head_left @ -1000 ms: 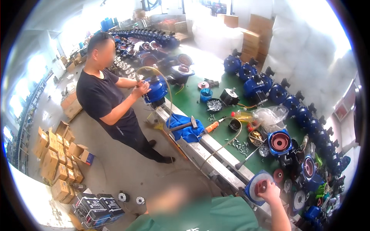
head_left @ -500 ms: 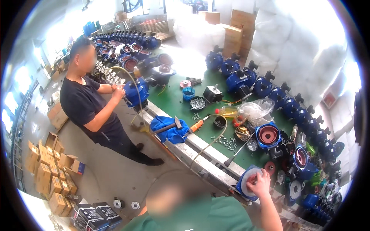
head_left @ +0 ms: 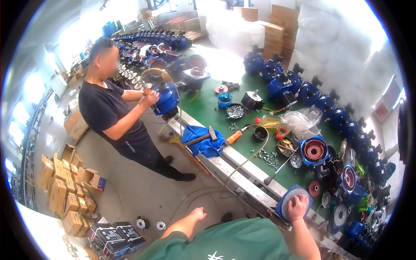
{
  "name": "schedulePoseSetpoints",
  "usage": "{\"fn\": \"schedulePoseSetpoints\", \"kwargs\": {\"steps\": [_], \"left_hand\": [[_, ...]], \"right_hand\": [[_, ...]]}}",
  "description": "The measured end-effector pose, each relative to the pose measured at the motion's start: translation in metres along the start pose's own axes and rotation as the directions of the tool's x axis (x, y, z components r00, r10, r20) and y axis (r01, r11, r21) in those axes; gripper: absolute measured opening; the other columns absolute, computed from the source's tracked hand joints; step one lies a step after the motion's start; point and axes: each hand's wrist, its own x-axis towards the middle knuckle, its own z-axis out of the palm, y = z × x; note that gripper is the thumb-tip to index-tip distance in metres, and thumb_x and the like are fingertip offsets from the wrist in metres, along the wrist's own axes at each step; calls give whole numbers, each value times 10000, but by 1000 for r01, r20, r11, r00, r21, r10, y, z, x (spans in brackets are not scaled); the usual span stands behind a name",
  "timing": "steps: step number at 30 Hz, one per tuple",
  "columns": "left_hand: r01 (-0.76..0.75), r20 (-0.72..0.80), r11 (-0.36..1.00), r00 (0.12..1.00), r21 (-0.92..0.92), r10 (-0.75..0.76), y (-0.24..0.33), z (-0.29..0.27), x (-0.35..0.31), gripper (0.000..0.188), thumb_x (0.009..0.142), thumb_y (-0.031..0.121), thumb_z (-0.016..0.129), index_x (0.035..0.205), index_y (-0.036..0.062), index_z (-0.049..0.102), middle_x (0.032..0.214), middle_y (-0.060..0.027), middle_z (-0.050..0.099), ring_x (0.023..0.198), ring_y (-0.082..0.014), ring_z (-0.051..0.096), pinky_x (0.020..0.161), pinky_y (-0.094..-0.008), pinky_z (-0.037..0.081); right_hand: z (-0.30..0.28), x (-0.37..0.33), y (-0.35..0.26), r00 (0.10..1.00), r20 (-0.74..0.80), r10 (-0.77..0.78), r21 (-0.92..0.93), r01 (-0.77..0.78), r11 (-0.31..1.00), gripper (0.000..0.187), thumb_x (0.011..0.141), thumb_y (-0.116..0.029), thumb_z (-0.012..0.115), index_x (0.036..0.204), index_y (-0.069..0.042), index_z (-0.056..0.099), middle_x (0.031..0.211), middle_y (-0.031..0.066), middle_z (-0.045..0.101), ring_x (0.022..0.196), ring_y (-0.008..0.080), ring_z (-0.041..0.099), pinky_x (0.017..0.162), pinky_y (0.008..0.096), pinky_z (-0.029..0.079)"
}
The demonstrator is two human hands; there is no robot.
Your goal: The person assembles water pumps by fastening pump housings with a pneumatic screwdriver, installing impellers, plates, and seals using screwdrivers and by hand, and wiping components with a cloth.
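My right hand (head_left: 297, 207) rests on the middle of a round grey plate (head_left: 284, 207) set in a blue pump housing (head_left: 281, 219) at the bench's near edge. Its fingers are curled down over the centre, hiding whatever lies beneath them. My left hand (head_left: 198, 214) hangs in the air before my body, away from the bench, its fingers curled in with nothing visible in them. Close to the right hand lie a small red-brown disc (head_left: 314, 188) and another blue housing with a red-brown inside (head_left: 315, 150).
Across the bench corner a person (head_left: 108, 99) works with both hands at a blue pump (head_left: 167, 99). A hammer (head_left: 201, 138) on blue cloth, an orange-handled tool (head_left: 234, 138), loose bolts (head_left: 271, 158) and a hose (head_left: 255, 155) lie along the bench. Cartons (head_left: 69, 186) stand on the floor.
My left hand has come into view in front of my body. My right hand now covers the plate's centre, where a red-brown part showed before. The whole view has shifted slightly.
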Motion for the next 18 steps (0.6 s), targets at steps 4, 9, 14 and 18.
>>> {"fn": "schedulePoseSetpoints", "kwargs": {"steps": [4,9,14,18], "left_hand": [[17,-12,1000,1000,-13,-17,-13,6,-1,536,923,375,634,1345,53,559,1331,-170,617,1261,-321,565,1061,-424,458],[43,18,999,999,-33,-42,-9,5,-4,539,929,361,625,1369,61,542,1367,-156,594,1281,-314,551,1065,-427,457],[56,15,997,998,-55,-55,9,0,-3,528,942,344,612,1384,67,529,1383,-144,584,1282,-316,550,1055,-436,465],[17,8,997,1000,-77,-16,19,-1,2,523,941,346,618,1374,66,530,1373,-140,590,1277,-321,551,1049,-443,469]], "right_hand": [[-1,1,-4,1000,-27,-2,11,3,1000,190,751,-150,681,906,-44,654,1027,144,586,1047,365,542,975,485,401],[-3,1,-6,999,-23,-22,23,23,999,192,743,-149,681,912,-58,680,1038,142,588,1056,361,543,981,487,397],[0,-1,1,999,-19,-51,14,51,999,196,746,-158,679,918,-64,691,1061,142,587,1076,366,540,997,494,390],[-2,-1,0,999,12,-33,33,33,999,201,756,-158,676,936,-70,693,1084,143,581,1086,369,536,1006,492,385]]}}
